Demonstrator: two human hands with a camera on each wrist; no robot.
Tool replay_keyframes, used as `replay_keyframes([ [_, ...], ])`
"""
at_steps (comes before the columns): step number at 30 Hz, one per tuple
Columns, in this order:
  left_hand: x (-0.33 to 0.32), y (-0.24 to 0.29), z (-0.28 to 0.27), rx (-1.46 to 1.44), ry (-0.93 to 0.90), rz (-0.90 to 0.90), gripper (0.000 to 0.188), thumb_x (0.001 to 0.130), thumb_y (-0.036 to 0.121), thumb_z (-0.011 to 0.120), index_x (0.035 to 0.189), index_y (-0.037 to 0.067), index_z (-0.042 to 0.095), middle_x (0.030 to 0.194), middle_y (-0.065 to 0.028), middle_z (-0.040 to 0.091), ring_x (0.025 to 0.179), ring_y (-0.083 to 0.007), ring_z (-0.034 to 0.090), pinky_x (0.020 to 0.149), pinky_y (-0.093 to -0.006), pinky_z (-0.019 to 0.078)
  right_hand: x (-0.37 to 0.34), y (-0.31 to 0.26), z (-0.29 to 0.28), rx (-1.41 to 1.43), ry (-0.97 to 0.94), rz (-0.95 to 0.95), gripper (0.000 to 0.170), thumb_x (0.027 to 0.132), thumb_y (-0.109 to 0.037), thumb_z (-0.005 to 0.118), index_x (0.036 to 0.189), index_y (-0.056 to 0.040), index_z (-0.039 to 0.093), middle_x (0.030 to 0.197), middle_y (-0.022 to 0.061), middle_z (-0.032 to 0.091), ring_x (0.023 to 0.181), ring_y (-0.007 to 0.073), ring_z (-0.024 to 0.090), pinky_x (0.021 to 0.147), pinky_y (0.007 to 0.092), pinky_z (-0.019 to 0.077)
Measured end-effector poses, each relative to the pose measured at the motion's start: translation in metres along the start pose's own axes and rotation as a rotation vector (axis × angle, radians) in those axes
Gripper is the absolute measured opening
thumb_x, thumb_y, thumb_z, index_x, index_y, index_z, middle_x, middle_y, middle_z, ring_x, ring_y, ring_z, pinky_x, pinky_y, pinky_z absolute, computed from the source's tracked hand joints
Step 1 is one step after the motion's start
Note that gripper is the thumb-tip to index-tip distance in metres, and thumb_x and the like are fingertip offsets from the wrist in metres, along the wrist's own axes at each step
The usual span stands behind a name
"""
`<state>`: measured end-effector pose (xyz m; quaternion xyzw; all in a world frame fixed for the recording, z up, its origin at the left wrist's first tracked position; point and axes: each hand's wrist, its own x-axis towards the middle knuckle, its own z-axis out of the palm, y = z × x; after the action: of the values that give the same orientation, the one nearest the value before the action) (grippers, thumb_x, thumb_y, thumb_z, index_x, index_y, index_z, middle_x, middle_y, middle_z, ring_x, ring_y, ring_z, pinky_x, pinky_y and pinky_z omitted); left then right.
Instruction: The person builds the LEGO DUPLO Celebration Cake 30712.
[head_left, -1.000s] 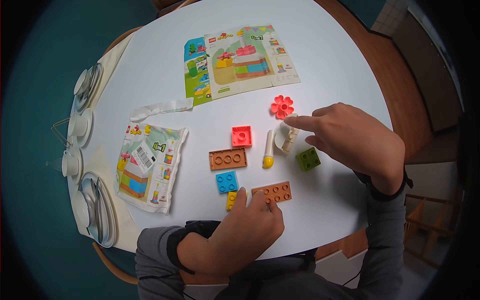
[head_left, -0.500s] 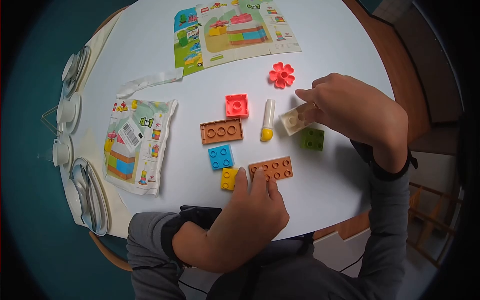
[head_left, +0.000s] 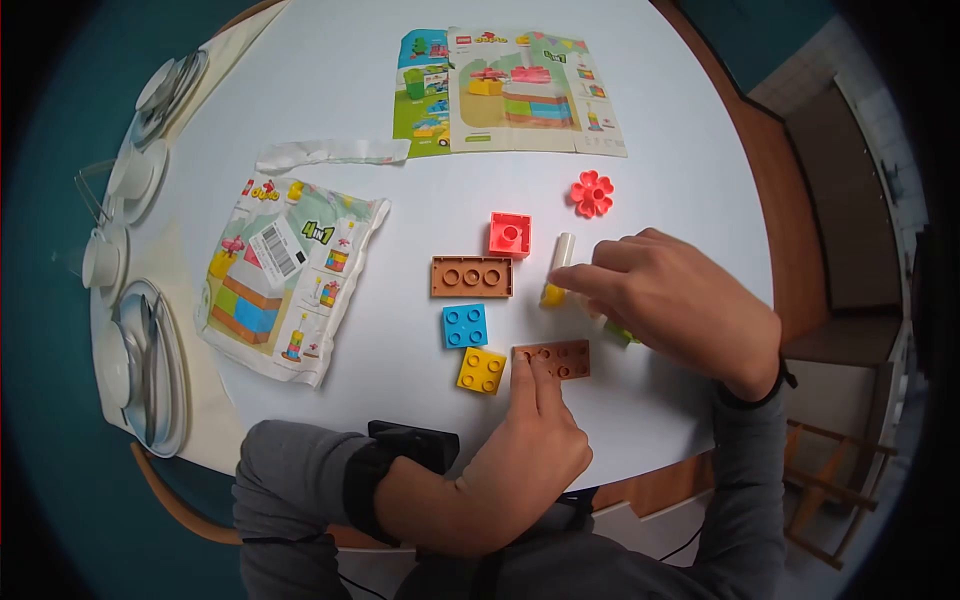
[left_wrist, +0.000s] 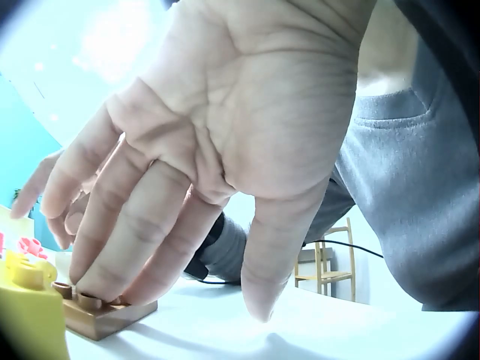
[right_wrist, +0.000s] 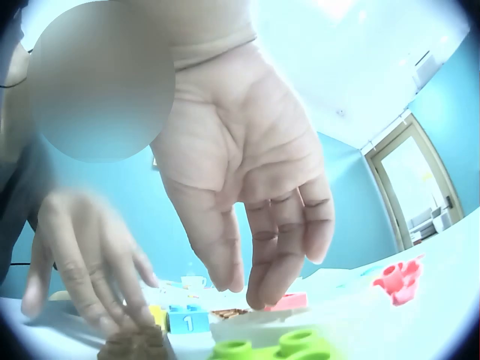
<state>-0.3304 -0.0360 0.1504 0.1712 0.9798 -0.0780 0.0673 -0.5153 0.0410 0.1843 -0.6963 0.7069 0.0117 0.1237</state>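
Note:
My left hand [head_left: 525,450] rests extended fingertips on the studded brown brick [head_left: 575,360]; in the left wrist view the thumb stands away from that brick [left_wrist: 112,321]. Beside it lie a yellow brick [head_left: 482,371] and a blue brick [head_left: 465,326]. My right hand [head_left: 675,300] hovers palm down, index fingertip over the yellow-tipped white stick [head_left: 564,250], partly covering a green brick [head_left: 622,333]. In the right wrist view its fingers [right_wrist: 274,277] bend loosely, thumb apart, nothing visible between them. A pale piece [right_wrist: 251,331] is below them; contact is unclear.
An upturned brown brick [head_left: 472,277], a red brick [head_left: 510,235] and a red flower [head_left: 592,194] lie farther back. A printed sheet [head_left: 535,100] is behind them. At left are a packet [head_left: 285,285], a torn strip [head_left: 330,153], and dishes [head_left: 165,370] along the edge.
The head view has shifted. My right hand has moved leftward and toward me over the white brick, now hidden in the head view. My left fingers have moved away from the yellow brick, which sits turned.

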Motion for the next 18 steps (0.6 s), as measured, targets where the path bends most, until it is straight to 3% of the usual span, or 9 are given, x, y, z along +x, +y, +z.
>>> replay_keyframes([
  [2, -0.001, 0.001, 0.001, -0.029, -0.021, 0.004, 0.03, 0.073, 0.014, 0.062, 0.093, -0.007, 0.073, 0.092, -0.0232, 0.07, 0.103, -0.0406, 0.062, 0.098, -0.0548, 0.0427, 0.009, -0.007, 0.01, -0.002, 0.091, -0.018, 0.042, 0.081, -0.005, 0.064, 0.123, -0.0094, 0.062, 0.082, 0.0078, 0.063, 0.075, 0.024, 0.061, 0.074, 0.0349, 0.0502],
  [3, -0.001, 0.002, 0.001, -0.044, 0.002, -0.023, 0.03, 0.073, 0.014, 0.062, 0.093, -0.007, 0.073, 0.092, -0.0232, 0.07, 0.103, -0.0406, 0.062, 0.098, -0.0548, 0.0427, 0.012, -0.012, 0.011, -0.017, 0.034, -0.011, 0.057, 0.081, -0.004, 0.063, 0.135, -0.0168, 0.054, 0.09, 0.0083, 0.061, 0.079, 0.0246, 0.059, 0.075, 0.0355, 0.05],
  [6, -0.003, 0.004, -0.001, 0.004, 0.019, -0.042, 0.027, 0.072, 0.015, 0.062, 0.085, -0.005, 0.074, 0.086, -0.0217, 0.07, 0.102, -0.0425, 0.061, 0.096, -0.0556, 0.0428, 0.027, -0.024, 0.017, 0.032, 0.071, -0.095, 0.06, 0.079, -0.004, 0.063, 0.136, -0.0149, 0.051, 0.096, 0.0143, 0.055, 0.078, 0.0276, 0.061, 0.071, 0.0355, 0.0514],
  [10, -0.003, 0.007, 0.0, 0.063, -0.009, -0.042, 0.027, 0.079, 0.019, 0.061, 0.092, -0.001, 0.073, 0.092, -0.0198, 0.07, 0.098, -0.0376, 0.064, 0.097, -0.0569, 0.0422, 0.046, -0.041, 0.015, -0.045, -0.006, -0.109, 0.07, 0.077, -0.009, 0.07, 0.142, -0.0262, 0.048, 0.104, 0.0105, 0.052, 0.083, 0.0251, 0.06, 0.076, 0.0368, 0.0518],
  [14, -0.003, 0.007, -0.003, 0.098, -0.048, -0.059, 0.028, 0.079, 0.018, 0.06, 0.095, -0.001, 0.074, 0.089, -0.0157, 0.07, 0.096, -0.034, 0.065, 0.095, -0.0555, 0.0438, 0.054, -0.041, 0.025, -0.057, 0.032, -0.157, 0.061, 0.075, -0.008, 0.072, 0.132, -0.0196, 0.054, 0.105, 0.0113, 0.052, 0.086, 0.0262, 0.062, 0.076, 0.0371, 0.0529],
  [16, -0.002, 0.007, -0.002, 0.128, -0.037, -0.068, 0.029, 0.078, 0.018, 0.061, 0.095, -0.002, 0.073, 0.089, -0.0152, 0.07, 0.095, -0.0335, 0.065, 0.094, -0.0556, 0.0446, 0.058, -0.039, 0.027, -0.052, 0.061, -0.203, 0.039, 0.075, -0.005, 0.069, 0.112, -0.0083, 0.06, 0.1, 0.0133, 0.052, 0.086, 0.0271, 0.063, 0.075, 0.0355, 0.0533],
  [18, -0.002, 0.007, -0.001, 0.153, -0.025, -0.068, 0.029, 0.077, 0.018, 0.061, 0.096, -0.002, 0.073, 0.088, -0.0146, 0.07, 0.095, -0.033, 0.065, 0.094, -0.0557, 0.0454, 0.057, -0.035, 0.025, -0.018, 0.048, -0.202, 0.038, 0.074, -0.005, 0.07, 0.11, -0.0069, 0.059, 0.102, 0.0139, 0.053, 0.087, 0.0277, 0.063, 0.075, 0.0363, 0.0536],
])
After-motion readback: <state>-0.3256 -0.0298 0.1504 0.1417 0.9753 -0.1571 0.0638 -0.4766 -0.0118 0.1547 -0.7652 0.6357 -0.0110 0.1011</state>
